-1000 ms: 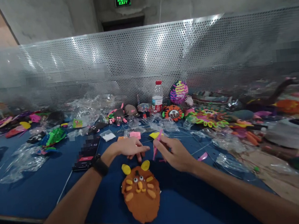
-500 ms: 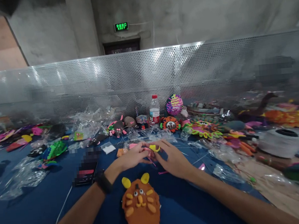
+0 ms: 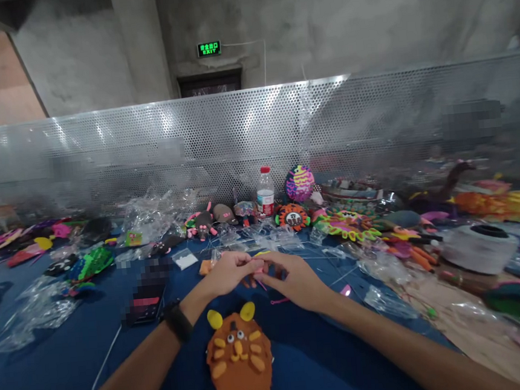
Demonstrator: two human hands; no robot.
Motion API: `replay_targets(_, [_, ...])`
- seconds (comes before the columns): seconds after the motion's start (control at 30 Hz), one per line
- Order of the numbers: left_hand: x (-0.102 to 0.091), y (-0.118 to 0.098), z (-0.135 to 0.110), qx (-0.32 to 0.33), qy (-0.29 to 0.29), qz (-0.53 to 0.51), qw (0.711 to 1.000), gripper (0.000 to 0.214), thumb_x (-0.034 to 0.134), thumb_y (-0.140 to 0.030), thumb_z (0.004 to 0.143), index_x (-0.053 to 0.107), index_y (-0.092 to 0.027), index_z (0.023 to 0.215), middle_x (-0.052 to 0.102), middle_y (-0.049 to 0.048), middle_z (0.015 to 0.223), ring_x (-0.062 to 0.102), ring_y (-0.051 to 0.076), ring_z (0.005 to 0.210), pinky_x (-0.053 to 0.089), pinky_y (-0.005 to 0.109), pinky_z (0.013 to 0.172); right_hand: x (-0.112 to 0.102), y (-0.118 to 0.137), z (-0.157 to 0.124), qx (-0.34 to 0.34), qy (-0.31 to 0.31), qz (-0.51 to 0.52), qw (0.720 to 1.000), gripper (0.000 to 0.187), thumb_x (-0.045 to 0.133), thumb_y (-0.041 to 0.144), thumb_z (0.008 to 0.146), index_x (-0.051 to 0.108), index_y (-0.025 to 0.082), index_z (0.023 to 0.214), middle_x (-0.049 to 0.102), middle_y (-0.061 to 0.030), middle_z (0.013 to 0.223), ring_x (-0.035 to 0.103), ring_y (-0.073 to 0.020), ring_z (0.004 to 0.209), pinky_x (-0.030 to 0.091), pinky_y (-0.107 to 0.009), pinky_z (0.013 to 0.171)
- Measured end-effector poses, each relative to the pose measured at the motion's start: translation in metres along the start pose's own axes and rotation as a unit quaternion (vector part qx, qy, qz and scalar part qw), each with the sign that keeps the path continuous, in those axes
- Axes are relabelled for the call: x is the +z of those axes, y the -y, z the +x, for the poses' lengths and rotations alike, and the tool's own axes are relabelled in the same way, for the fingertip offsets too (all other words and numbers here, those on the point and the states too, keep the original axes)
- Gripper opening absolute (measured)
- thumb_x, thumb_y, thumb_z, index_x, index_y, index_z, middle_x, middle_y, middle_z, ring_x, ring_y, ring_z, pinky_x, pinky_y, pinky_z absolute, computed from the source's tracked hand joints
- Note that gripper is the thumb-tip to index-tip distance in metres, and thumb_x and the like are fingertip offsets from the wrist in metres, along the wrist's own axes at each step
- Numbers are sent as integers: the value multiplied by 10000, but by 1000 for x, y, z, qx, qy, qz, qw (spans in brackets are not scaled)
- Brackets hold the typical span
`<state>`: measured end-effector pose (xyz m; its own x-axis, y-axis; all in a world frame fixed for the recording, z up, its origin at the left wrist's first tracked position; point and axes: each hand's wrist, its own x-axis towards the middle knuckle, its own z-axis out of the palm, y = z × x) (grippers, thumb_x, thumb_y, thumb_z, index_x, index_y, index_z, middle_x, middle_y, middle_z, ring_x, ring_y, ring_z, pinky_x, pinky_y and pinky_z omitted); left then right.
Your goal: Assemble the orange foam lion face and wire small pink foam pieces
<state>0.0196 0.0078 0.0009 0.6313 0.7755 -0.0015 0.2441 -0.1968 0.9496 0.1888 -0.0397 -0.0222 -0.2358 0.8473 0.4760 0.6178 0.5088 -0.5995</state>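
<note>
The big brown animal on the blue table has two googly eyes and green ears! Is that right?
Almost! The ears are yellow, not green, as the head view shows. The big brown animal is on the blue table and has two googly eyes.

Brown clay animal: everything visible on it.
The brown clay animal lies face up on the blue table, nearer the camera than the left hand and right hand; neither touches it. Its rounded, uneven-edged body looks like modelling clay, with yellow ears, a dark forehead patch, white eyes with dark pupils, yellowish nose and mouth, and orange cheek strips.
</note>
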Motion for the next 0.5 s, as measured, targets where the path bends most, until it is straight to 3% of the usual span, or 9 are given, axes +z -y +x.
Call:
replay_targets(0.1, [-4,0,0,-8,-2,-21,1000,520,595,-656,686,614,-137,709,609,11,595,567,127,540,441,254,541,-3,0,1,3,10,-2,1000,270,514,406,870,652,246,1037,701,-2,782,607,-148,639,444,-253,592])
replay_targets(0.23, [-11,-2,-3,-38,18,-80,996,501,575,-610,742,651,-119,804,676,81,806,576,120,609,454,255,567,-5,-3,0,-4,-12,15,1000,265,461,398,901,642,234,1006,714,-17,899,640,-165,766,462,-265,664])
replay_targets(0.37, [-14,-7,-8,-31,35,-80,996,406,633,-515,748,685,-127,857,662,82,893,557,102,686,454,213,593,-3,-5,-2,10,-30,5,999,264,445,401,903,622,223,981,703,-20,816,628,-160,647,461,-266,596])
replay_targets(0.5, [-15,-8,-9,-21,54,-41,997,372,656,-468,748,705,-168,962,656,69,913,556,97,673,471,225,608,0,-6,-3,5,-8,6,1000,309,512,364,856,575,217,1120,699,-21,839,607,-141,558,459,-259,549])
